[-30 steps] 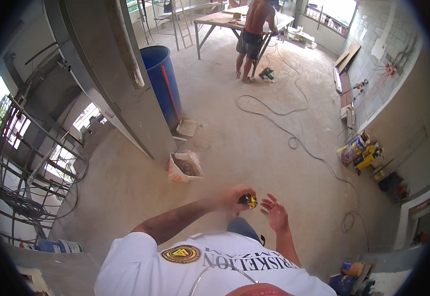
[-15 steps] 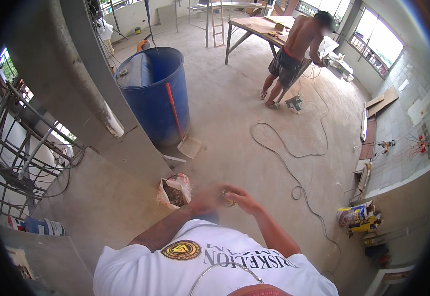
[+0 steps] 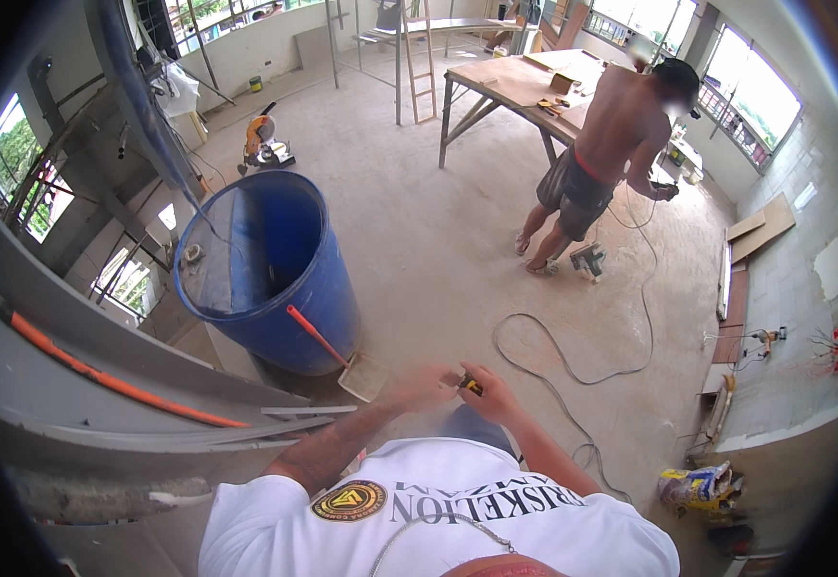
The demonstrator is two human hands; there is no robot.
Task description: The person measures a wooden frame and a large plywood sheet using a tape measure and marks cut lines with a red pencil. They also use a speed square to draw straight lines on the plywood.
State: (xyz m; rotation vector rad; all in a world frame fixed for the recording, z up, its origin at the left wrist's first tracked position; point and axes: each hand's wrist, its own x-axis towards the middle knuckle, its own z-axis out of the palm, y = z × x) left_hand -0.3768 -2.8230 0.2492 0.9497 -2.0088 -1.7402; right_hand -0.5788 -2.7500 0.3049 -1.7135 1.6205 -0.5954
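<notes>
Tape measure (image 3: 473,385), black and yellow, sits between the two hands. From it, concrete floor (image 3: 419,240) opens toward twelve o'clock, edged by the wooden worktable (image 3: 503,79) beyond, the blue plastic drum (image 3: 313,327) at ten and the looping cable (image 3: 587,384) at two to three. A red-handled dustpan (image 3: 364,378) at nine appears propped against the drum, probably to keep upright. The right hand (image 3: 493,398) grasps the tape measure, likely to steady it; the left hand (image 3: 423,388) is blurred, its grip impossible to tell.

L hand (image 3: 425,388) blurred, nr curled R hand (image 3: 494,396).
</notes>
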